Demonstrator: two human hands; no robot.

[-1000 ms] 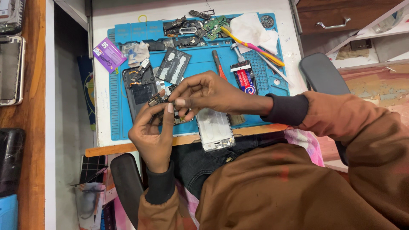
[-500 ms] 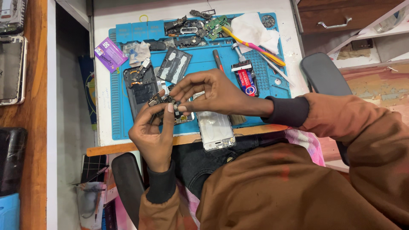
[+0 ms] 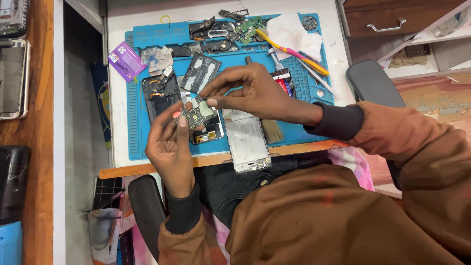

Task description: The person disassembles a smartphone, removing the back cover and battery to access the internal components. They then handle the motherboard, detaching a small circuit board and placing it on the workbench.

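Note:
My left hand (image 3: 170, 142) pinches a small green phone circuit board (image 3: 196, 116) by its lower left edge, above the blue repair mat (image 3: 299, 128). My right hand (image 3: 250, 92) comes from the right and its fingertips grip the board's top right corner. Under the hands lie an opened black phone body (image 3: 159, 95), a black battery-like panel (image 3: 201, 72) and a silver phone frame (image 3: 247, 140) that hangs over the desk's front edge.
On the mat's far side lie loose phone parts (image 3: 221, 29), a white tissue (image 3: 289, 33), a yellow and pink toothbrush (image 3: 294, 51), a purple card (image 3: 126, 61) and a brush (image 3: 271, 130). Phones (image 3: 12, 78) rest on a wooden shelf at left. Chair armrests (image 3: 370, 81) flank me.
Both hands have stayed over the mat with the board between them. My right fingers have shifted slightly along the board's top edge.

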